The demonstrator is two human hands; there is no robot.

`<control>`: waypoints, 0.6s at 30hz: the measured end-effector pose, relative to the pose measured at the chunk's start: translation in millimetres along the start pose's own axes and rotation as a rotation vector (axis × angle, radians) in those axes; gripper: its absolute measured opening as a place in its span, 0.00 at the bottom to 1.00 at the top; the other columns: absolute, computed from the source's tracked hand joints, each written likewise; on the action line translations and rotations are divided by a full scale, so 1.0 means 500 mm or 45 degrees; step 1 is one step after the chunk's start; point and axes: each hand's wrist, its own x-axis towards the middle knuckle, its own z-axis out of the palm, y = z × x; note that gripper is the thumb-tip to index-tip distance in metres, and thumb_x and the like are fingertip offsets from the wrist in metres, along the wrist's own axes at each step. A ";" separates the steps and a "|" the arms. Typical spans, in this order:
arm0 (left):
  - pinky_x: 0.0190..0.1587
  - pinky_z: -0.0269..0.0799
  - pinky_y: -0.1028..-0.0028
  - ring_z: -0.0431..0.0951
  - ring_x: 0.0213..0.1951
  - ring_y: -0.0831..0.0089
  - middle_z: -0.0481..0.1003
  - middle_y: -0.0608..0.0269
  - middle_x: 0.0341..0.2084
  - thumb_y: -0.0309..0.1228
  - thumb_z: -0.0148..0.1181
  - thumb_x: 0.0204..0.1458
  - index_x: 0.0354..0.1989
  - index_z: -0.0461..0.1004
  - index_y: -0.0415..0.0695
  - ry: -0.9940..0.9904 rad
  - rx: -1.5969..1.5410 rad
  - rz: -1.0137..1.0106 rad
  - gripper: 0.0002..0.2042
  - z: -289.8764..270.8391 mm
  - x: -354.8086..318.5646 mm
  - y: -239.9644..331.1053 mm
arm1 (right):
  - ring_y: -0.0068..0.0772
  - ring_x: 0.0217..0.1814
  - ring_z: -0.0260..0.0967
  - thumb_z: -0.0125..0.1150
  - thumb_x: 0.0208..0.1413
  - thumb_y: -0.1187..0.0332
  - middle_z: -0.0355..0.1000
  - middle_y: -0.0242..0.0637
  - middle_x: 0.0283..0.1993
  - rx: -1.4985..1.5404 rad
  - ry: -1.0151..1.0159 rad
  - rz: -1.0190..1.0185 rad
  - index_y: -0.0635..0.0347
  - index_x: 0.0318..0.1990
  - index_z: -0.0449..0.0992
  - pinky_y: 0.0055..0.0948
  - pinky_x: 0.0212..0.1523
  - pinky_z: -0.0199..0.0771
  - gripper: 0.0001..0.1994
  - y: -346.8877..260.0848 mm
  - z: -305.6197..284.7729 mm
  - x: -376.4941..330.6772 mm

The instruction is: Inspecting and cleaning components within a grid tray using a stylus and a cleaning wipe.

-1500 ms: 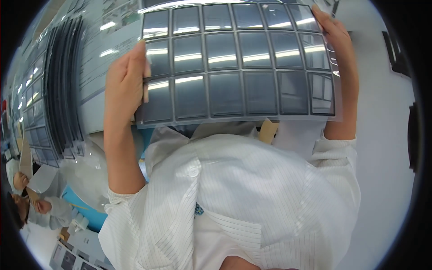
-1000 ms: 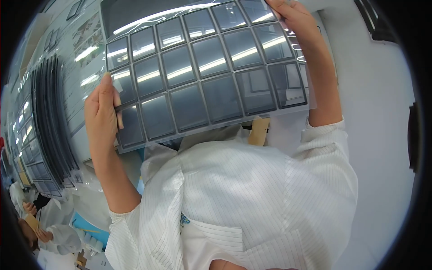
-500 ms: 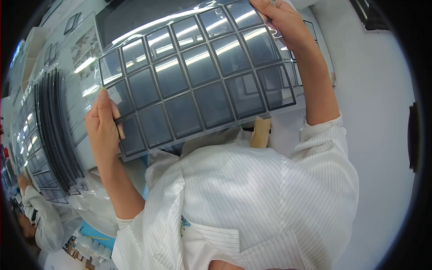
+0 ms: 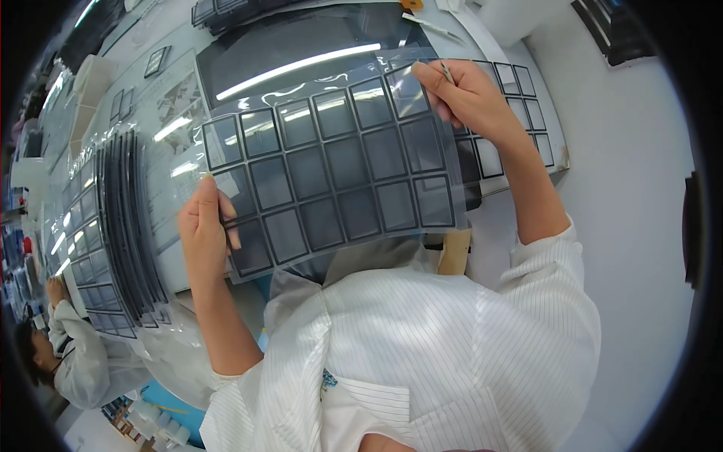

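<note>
Between my hands is a clear plastic sheet (image 4: 346, 162) with a grid of dark-framed rectangular panes. It is tilted, and its near edge comes close to my body. My left hand (image 4: 202, 233) pinches its left edge, thumb on top and fingers beneath. At the upper right corner, my right hand (image 4: 474, 98) grips the sheet between thumb and fingers. A thin pointed tool (image 4: 447, 73) sticks up from that same hand; its kind cannot be made out.
A dark flat panel (image 4: 301, 49) lies beyond the sheet. Similar framed sheets (image 4: 124, 226) stand in a row on the left. Another grid sheet (image 4: 538, 113) lies at the right table edge. A slim white tool (image 4: 433, 27) rests behind. Another person (image 4: 83, 361) works at far left.
Both hands have brought the sheet lower in the picture and nearer to my body, with its tilt altered. More of the dark panel and the right-hand grid sheet now shows.
</note>
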 end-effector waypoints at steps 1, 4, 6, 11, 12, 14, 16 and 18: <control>0.10 0.49 0.83 0.62 0.08 0.84 0.63 0.71 0.10 0.46 0.45 0.63 0.18 0.66 0.44 0.004 -0.022 -0.018 0.24 0.001 0.001 0.000 | 0.11 0.12 0.52 0.51 0.62 0.50 0.59 0.22 0.13 0.004 0.004 -0.012 0.52 0.18 0.63 0.15 0.14 0.52 0.23 -0.002 -0.002 -0.001; 0.10 0.50 0.83 0.65 0.09 0.83 0.64 0.70 0.09 0.45 0.45 0.63 0.20 0.68 0.43 -0.048 -0.039 -0.060 0.23 0.000 -0.001 0.013 | 0.11 0.11 0.52 0.51 0.62 0.51 0.60 0.22 0.13 0.082 0.041 0.053 0.53 0.18 0.63 0.15 0.13 0.52 0.23 0.001 -0.018 -0.005; 0.11 0.51 0.83 0.66 0.10 0.83 0.64 0.70 0.09 0.45 0.45 0.63 0.21 0.68 0.42 -0.110 -0.038 -0.082 0.22 0.006 -0.003 0.023 | 0.11 0.11 0.52 0.52 0.62 0.52 0.60 0.23 0.13 0.208 0.108 0.072 0.53 0.18 0.64 0.15 0.14 0.52 0.22 0.016 -0.035 -0.010; 0.15 0.58 0.84 0.69 0.12 0.82 0.67 0.69 0.10 0.40 0.45 0.63 0.26 0.71 0.40 -0.446 0.062 -0.102 0.19 0.071 -0.002 0.071 | 0.12 0.12 0.50 0.53 0.62 0.53 0.62 0.23 0.16 0.281 0.328 0.107 0.54 0.22 0.68 0.15 0.14 0.49 0.19 0.050 -0.093 -0.029; 0.16 0.59 0.84 0.69 0.12 0.82 0.70 0.66 0.11 0.39 0.46 0.63 0.27 0.72 0.38 -0.527 0.039 -0.070 0.18 0.089 0.009 0.071 | 0.11 0.12 0.50 0.53 0.62 0.53 0.62 0.23 0.17 0.258 0.338 0.083 0.54 0.23 0.69 0.16 0.14 0.49 0.19 0.075 -0.123 -0.035; 0.17 0.59 0.83 0.69 0.13 0.82 0.72 0.65 0.12 0.39 0.46 0.63 0.27 0.72 0.38 -0.627 0.076 -0.045 0.18 0.137 0.033 0.096 | 0.10 0.14 0.49 0.55 0.60 0.52 0.61 0.20 0.17 0.214 0.432 0.084 0.54 0.25 0.70 0.16 0.15 0.47 0.18 0.106 -0.171 -0.047; 0.17 0.60 0.83 0.69 0.13 0.82 0.73 0.64 0.13 0.39 0.46 0.63 0.27 0.72 0.37 -0.734 0.112 -0.027 0.18 0.189 0.061 0.109 | 0.10 0.15 0.49 0.55 0.60 0.51 0.60 0.20 0.18 0.132 0.515 0.095 0.54 0.25 0.70 0.17 0.15 0.47 0.18 0.144 -0.235 -0.054; 0.17 0.61 0.83 0.69 0.13 0.82 0.74 0.62 0.14 0.40 0.46 0.62 0.25 0.72 0.37 -0.844 0.130 0.008 0.20 0.246 0.091 0.109 | 0.10 0.18 0.50 0.57 0.59 0.50 0.58 0.19 0.18 0.005 0.694 0.135 0.54 0.25 0.70 0.17 0.18 0.49 0.19 0.153 -0.266 -0.058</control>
